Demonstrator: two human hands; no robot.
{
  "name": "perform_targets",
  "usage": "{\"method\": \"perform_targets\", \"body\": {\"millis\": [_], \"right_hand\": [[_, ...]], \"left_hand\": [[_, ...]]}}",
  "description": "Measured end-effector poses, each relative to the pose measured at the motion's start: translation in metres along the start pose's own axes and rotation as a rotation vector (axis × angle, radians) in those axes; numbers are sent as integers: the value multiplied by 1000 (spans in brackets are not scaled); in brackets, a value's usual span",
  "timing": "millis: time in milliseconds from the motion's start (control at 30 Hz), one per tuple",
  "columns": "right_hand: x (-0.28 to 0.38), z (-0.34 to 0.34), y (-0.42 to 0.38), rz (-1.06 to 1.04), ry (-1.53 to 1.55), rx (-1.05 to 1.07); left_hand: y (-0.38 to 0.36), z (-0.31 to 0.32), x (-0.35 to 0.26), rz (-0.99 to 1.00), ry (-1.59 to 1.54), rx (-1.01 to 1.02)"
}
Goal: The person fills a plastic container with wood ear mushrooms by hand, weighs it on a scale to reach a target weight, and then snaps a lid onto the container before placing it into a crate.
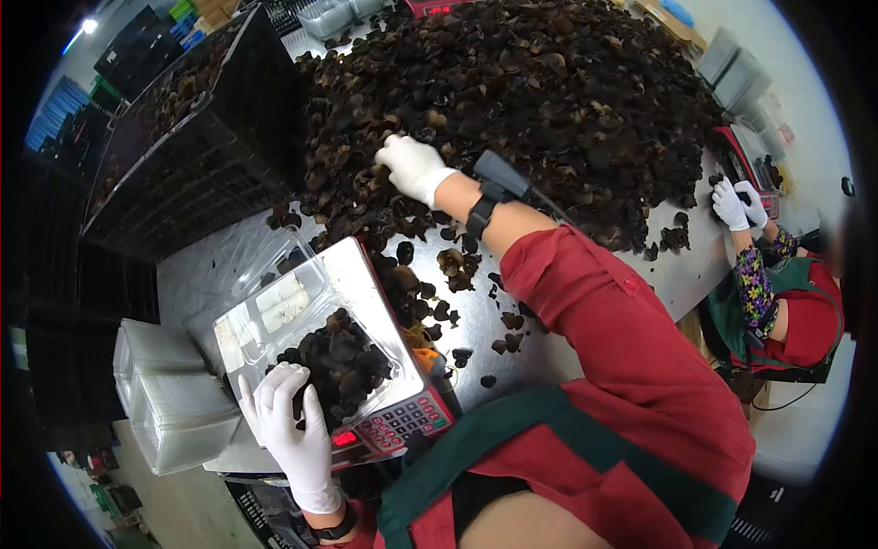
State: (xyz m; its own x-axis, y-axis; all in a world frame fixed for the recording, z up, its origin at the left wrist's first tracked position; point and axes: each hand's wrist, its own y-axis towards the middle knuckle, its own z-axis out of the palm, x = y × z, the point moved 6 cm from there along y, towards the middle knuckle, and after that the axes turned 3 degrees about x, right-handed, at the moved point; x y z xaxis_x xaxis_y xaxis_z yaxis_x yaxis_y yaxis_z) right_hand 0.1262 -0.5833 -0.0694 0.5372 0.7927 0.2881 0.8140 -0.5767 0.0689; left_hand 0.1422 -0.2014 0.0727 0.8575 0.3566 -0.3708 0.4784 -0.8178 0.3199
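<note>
My left hand (pixel 291 430), in a white glove, lies at the near edge of a heap of dark wood ear mushrooms (pixel 343 366). Its fingers and thumb are bent around some pieces. The heap sits in a clear plastic tray (pixel 384 373) on a scale (pixel 352 261) with a keypad and red display. An open clear lid (pixel 283 265) extends beyond the tray. Farther out, my gloved right hand (pixel 413 169) reaches over the large mushroom pile (pixel 512 101), fingers curled and closed. Whatever they hold is hidden.
A black crate (pixel 197 137) with mushrooms stands at the left. Stacked clear containers (pixel 178 398) are beside the scale. Loose pieces (pixel 457 265) dot the metal table (pixel 540 361). At the right, a co-worker's gloved hands (pixel 736 203) are near another scale (pixel 750 156).
</note>
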Motion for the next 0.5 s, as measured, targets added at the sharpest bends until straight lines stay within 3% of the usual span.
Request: {"method": "perform_targets", "body": {"millis": [67,133,200,267,333,500], "right_hand": [[-25,-11,-2,-29,168,-118],[-49,-24,-7,26,552,-78],[-58,-36,-25,161,973,64],[-62,-43,-44,174,1074,119],[-69,-35,-54,249,1561,210],[-54,-39,-89,183,1786,346]], "left_hand": [[-6,-5,4,-20,-8,2],[-10,-8,6,-40,-27,6],[-11,-8,5,-34,-45,-1],[-16,-8,14,-71,-56,13],[-12,-4,14,-62,-72,-3],[-12,-3,13,-49,-52,-25]]}}
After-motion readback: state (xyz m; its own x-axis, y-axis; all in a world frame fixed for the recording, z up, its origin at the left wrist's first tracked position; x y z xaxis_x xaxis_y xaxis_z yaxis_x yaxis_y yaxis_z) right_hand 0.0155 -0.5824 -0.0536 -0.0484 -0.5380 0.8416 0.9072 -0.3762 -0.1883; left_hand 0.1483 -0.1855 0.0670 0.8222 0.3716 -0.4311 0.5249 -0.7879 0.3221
